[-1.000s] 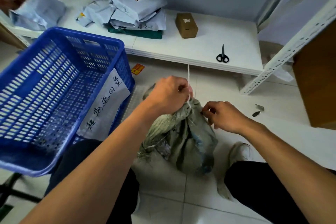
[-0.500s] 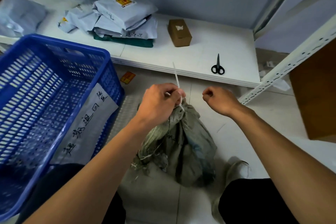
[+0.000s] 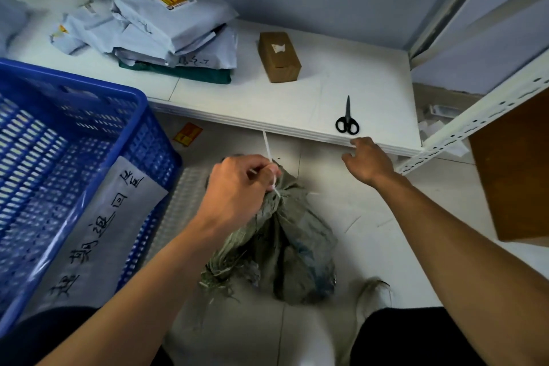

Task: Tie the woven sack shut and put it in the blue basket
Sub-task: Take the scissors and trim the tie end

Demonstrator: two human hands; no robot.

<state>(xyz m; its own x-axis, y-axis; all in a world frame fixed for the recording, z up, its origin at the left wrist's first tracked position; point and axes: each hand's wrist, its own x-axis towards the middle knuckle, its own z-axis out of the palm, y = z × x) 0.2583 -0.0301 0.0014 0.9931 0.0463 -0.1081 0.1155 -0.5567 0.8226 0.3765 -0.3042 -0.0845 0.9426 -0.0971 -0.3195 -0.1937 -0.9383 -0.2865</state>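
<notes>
A grey-green woven sack (image 3: pixel 292 249) stands on the tiled floor between my knees, its neck bunched at the top. My left hand (image 3: pixel 237 187) grips the bunched neck and a white zip tie (image 3: pixel 268 154) whose tail sticks up past my knuckles. My right hand (image 3: pixel 367 159) is off the sack, fingers apart and holding nothing, just below the shelf edge near the black scissors (image 3: pixel 347 122). The blue basket (image 3: pixel 74 140) stands tilted at the left, a paper label with handwriting on its side.
A low white shelf (image 3: pixel 326 89) runs across the back with a pile of grey mailer bags (image 3: pixel 166 27) and a brown carton (image 3: pixel 279 56). A white perforated rack post (image 3: pixel 475 125) slants at the right beside a brown panel (image 3: pixel 517 169).
My right hand has let go of the sack's neck and moved up and right toward the shelf edge by the scissors. My left hand keeps its grip on the neck and tie.
</notes>
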